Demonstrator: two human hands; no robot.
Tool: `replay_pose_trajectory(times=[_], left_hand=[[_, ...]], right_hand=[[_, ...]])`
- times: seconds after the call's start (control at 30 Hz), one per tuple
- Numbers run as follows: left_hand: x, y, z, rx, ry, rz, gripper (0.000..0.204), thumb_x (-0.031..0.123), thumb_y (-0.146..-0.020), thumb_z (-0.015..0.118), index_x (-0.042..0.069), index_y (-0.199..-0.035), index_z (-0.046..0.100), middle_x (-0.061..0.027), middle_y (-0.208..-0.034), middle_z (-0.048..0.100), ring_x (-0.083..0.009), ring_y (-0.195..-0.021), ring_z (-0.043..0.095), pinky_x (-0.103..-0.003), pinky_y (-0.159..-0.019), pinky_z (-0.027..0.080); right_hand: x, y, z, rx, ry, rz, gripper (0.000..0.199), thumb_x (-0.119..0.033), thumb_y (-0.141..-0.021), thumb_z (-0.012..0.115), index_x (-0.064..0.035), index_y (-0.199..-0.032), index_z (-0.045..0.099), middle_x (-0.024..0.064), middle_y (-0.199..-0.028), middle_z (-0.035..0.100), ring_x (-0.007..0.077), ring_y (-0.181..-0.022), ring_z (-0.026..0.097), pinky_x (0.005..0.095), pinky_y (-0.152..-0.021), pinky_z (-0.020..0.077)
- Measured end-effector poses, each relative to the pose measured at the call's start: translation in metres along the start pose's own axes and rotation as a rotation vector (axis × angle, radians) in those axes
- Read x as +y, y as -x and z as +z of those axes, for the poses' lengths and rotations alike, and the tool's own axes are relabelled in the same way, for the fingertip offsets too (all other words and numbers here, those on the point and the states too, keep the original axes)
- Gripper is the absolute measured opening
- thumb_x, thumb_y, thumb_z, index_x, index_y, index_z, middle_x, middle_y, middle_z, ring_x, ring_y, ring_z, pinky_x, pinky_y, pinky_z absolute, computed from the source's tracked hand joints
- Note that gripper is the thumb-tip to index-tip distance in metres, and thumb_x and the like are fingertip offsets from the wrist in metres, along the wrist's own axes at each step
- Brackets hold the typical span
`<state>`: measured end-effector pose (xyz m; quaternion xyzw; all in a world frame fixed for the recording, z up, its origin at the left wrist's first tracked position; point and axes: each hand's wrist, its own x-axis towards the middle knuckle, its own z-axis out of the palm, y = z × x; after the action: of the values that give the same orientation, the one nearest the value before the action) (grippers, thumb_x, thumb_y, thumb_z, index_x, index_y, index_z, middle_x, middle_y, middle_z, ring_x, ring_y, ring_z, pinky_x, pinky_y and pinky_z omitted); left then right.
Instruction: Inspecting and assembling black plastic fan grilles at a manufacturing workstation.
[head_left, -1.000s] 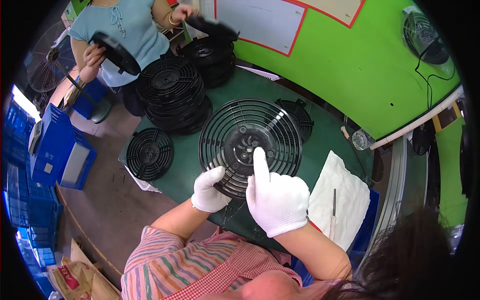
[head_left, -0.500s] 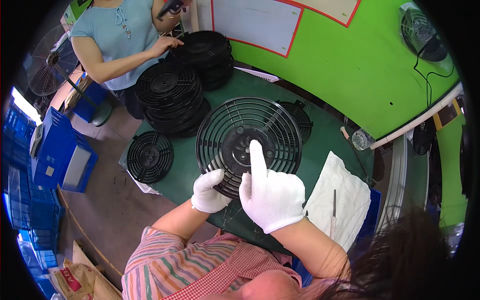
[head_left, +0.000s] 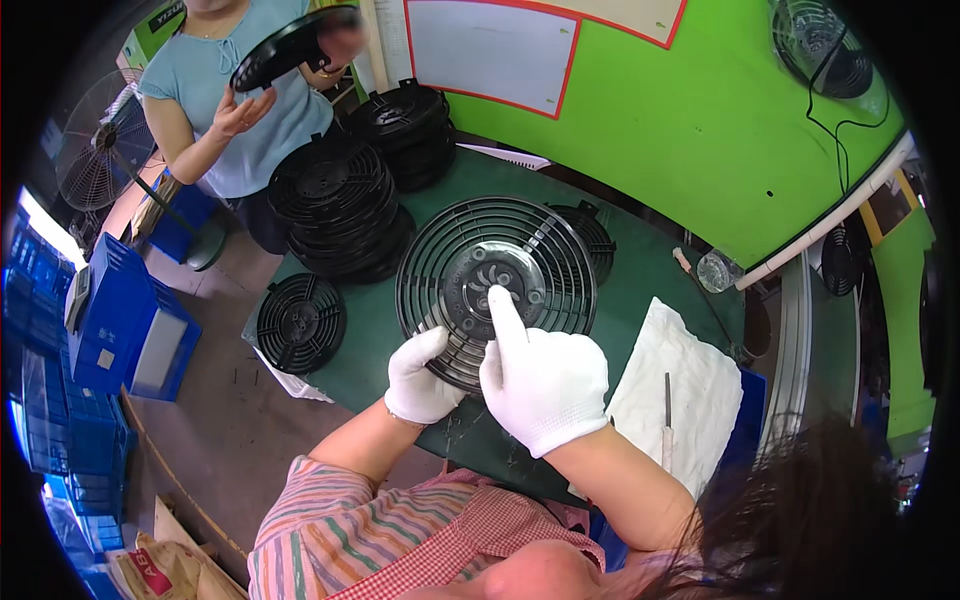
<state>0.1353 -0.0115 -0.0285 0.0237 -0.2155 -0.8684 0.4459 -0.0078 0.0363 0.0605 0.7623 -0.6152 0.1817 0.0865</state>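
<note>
Bright, even light fills the frame, with soft shadows. Daylight blows out a strip at the left edge. The fisheye bends straight edges near the black rim; a small blurred patch sits upper left.

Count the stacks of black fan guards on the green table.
2. One tall stack of black fan guards sits at the table's left edge, near the co-worker; a second stack stands behind it by the green wall. More may be hidden outside the view.
</note>
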Motion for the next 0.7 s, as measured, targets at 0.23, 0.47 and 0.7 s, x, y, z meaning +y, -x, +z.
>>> replay_pose_trajectory(times=[0.23,0.47,0.7], left_hand=[[0.059,-0.027,-0.001,-0.220,0.301,0.085,0.048,0.031,-0.093,0.054,-0.004,-0.127,0.051,-0.0284,-0.114,0.062,-0.0342,-0.097,0.065,-0.039,-0.087,0.054],[0.156,-0.061,-0.002,0.346,-0.017,0.672,0.030,0.010,-0.093,0.053,-0.001,-0.121,0.059,-0.0159,-0.124,0.063,-0.0307,-0.116,0.061,-0.050,-0.108,0.042],[0.196,-0.114,-0.065,0.284,-0.072,0.495,0.024,0.009,-0.089,0.061,0.000,-0.112,0.064,-0.0163,-0.109,0.068,-0.0277,-0.096,0.066,-0.039,-0.089,0.054]], right_hand=[[0.035,0.053,-0.016,0.196,-0.233,-0.070,0.050,-0.007,-0.072,0.066,-0.0032,-0.122,0.062,0.0070,-0.064,0.057,0.0248,-0.056,0.057,0.0374,-0.058,0.0444],[0.072,0.133,-0.011,0.150,-0.290,0.177,0.039,-0.004,-0.075,0.065,-0.0087,-0.114,0.066,0.0098,-0.066,0.060,0.0282,-0.058,0.059,0.0394,-0.058,0.0470],[0.121,0.250,-0.015,0.190,-0.093,0.596,0.022,-0.007,-0.080,0.064,-0.0086,-0.101,0.070,0.0169,-0.079,0.067,0.0352,-0.067,0.065,0.0411,-0.061,0.0521]])
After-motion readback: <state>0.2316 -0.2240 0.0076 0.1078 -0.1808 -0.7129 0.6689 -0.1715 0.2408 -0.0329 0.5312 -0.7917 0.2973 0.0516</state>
